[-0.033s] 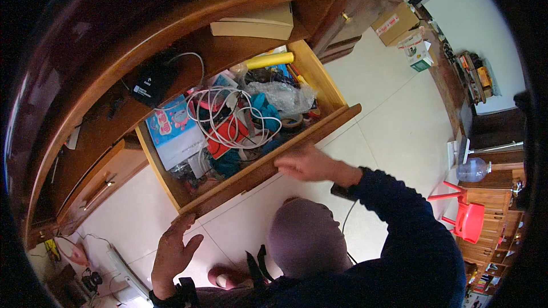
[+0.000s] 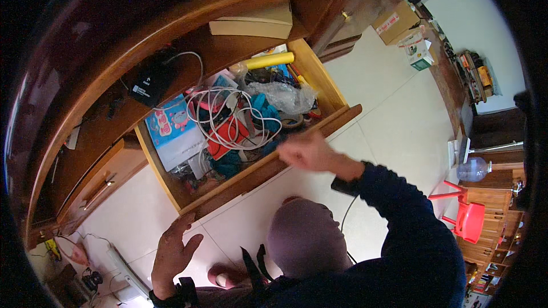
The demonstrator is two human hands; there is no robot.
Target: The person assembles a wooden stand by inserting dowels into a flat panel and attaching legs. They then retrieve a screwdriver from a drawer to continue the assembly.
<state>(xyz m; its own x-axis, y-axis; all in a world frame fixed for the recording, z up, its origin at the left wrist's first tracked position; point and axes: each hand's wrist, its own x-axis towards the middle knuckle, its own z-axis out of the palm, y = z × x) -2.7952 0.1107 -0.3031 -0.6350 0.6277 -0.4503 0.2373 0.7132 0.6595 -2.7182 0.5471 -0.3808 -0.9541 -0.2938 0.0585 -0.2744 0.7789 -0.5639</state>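
A wooden drawer (image 2: 225, 185) is pulled out, filled with mixed small items. On top of the pile lies a loosely coiled white cable (image 2: 220, 117), over a red flat item (image 2: 229, 136) and teal cloth-like pieces (image 2: 264, 108). My left hand (image 2: 173, 251) is at the drawer's front left corner, fingertips against the front panel, thumb spread apart, nothing in it. Above the right half of the drawer front hovers my right hand (image 2: 311, 153), smeared by motion, so its fingers cannot be made out. Inside the drawer are a blue-and-white booklet (image 2: 177, 131), bubble wrap (image 2: 285, 97) and a yellow roll (image 2: 269, 60).
Above the drawer, an open shelf holds a black box (image 2: 151, 86) with a cable and a cream-coloured box (image 2: 251, 27). Cardboard boxes (image 2: 394, 25) stand on the floor at the far right. A red stool (image 2: 469, 222) and a water bottle (image 2: 474, 169) are at right.
My right hand has shifted slightly right and up over the drawer front. The left hand and the drawer stay in place.
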